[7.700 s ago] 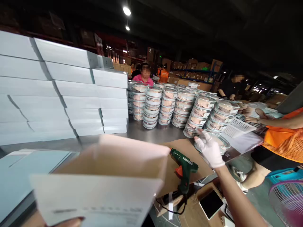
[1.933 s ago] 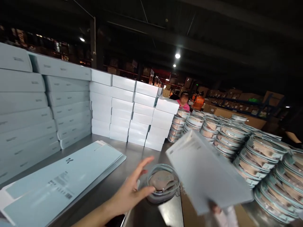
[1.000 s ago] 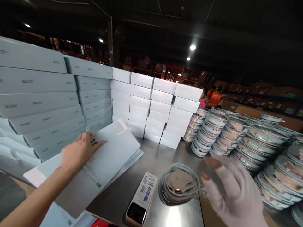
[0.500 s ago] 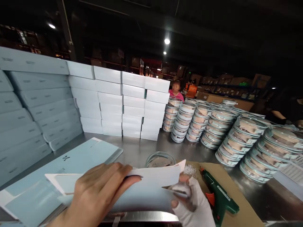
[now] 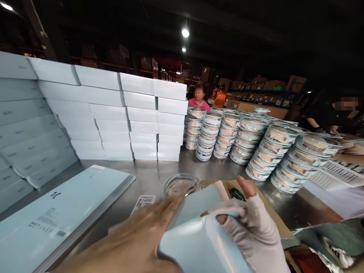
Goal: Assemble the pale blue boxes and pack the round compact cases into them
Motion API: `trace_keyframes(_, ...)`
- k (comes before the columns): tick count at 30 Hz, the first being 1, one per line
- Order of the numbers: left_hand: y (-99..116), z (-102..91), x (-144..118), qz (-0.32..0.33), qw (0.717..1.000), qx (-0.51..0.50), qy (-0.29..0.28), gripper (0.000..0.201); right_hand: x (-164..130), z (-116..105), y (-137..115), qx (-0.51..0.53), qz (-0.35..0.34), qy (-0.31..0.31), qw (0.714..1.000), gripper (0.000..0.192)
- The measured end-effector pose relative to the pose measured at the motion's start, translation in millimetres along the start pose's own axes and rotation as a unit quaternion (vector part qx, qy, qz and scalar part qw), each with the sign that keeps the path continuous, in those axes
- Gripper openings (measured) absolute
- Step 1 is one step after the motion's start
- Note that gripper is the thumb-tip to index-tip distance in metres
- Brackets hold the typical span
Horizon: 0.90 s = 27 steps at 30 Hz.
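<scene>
Bending a pale blue carton sheet (image 5: pixel 196 235) low over the steel table (image 5: pixel 153 178), the bare left hand (image 5: pixel 136 242) lies flat with fingers spread on it while the gloved right hand (image 5: pixel 253 231) pinches its flap; a round clear container (image 5: pixel 182 184) sits just beyond.

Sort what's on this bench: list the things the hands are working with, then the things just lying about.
In hand:
- left hand, pressing on the flat carton sheet
- right hand, gloved, gripping the sheet's folded edge
- round clear tub just behind the sheet

Lying about:
- stacked white boxes
- stacks of tubs
- pile of flat sheets
- glue gun
- scanner
</scene>
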<state>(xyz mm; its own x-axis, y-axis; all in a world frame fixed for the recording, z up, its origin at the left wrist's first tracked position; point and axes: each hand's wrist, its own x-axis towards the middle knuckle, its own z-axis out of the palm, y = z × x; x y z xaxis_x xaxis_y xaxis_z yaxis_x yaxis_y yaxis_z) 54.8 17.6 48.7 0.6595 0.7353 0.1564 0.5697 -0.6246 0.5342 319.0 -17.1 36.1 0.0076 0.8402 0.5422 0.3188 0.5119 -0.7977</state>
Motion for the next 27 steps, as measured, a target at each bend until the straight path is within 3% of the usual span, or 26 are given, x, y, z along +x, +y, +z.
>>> trace_keyframes(2, 3.0, -10.9, 8.6, -0.019, 0.988, -0.143, -0.054, 0.067, 15.4, -5.9, -7.8, -0.026, -0.041, 0.043, 0.998, 0.072)
trace_keyframes(4, -4.7, -11.4, 20.4, -0.036, 0.965, -0.261, -0.006, 0.038, 24.2, -9.7, -10.5, -0.080, -0.094, 0.154, 0.980, 0.079)
trace_keyframes(6, -20.5, 2.6, 33.0, -0.048, 0.928, -0.353, 0.108, 0.040, 26.0, -9.7, -6.0, -0.101, -0.128, 0.202, 0.966, 0.081)
trace_keyframes(7, -29.1, 14.0, 38.8, -0.038, 0.904, -0.396, 0.155, 0.050, 24.8, -8.1, -0.8, -0.093, -0.122, 0.187, 0.970, 0.082)
trace_keyframes(10, -47.1, 50.6, 51.6, 0.001, 0.883, -0.434, 0.180, 0.083, 16.9, 2.1, 22.3, -0.053, -0.062, 0.091, 0.993, 0.078)
trace_keyframes(13, -44.6, 67.7, 56.6, 0.059, 0.856, -0.477, 0.190, 0.098, 8.7, 14.4, 43.1, -0.043, -0.051, 0.094, 0.993, 0.059)
trace_keyframes(15, -34.5, 66.5, 57.7, 0.061, 0.844, -0.491, 0.207, 0.095, 4.9, 21.3, 48.4, -0.014, -0.033, 0.122, 0.992, 0.057)
trace_keyframes(20, -14.5, 63.4, 54.1, -0.029, 0.834, -0.479, 0.274, 0.060, -0.3, 38.0, 36.0, 0.028, 0.047, 0.180, 0.982, 0.060)
trace_keyframes(22, -15.4, 63.5, 47.6, -0.032, 0.842, -0.450, 0.296, 0.052, -1.7, 42.9, 28.0, 0.071, 0.053, 0.180, 0.980, 0.068)
trace_keyframes(23, -17.8, 61.4, 43.3, -0.022, 0.864, -0.418, 0.280, 0.051, -2.1, 43.1, 24.6, 0.089, 0.046, 0.180, 0.979, 0.071)
trace_keyframes(25, -25.3, 51.8, 34.4, 0.012, 0.924, -0.324, 0.202, 0.052, -2.2, 35.7, 20.8, 0.109, 0.035, 0.161, 0.980, 0.074)
trace_keyframes(27, -34.0, 37.4, 26.6, 0.043, 0.958, -0.238, 0.153, 0.053, -2.1, 15.4, 24.0, 0.117, 0.045, 0.140, 0.982, 0.076)
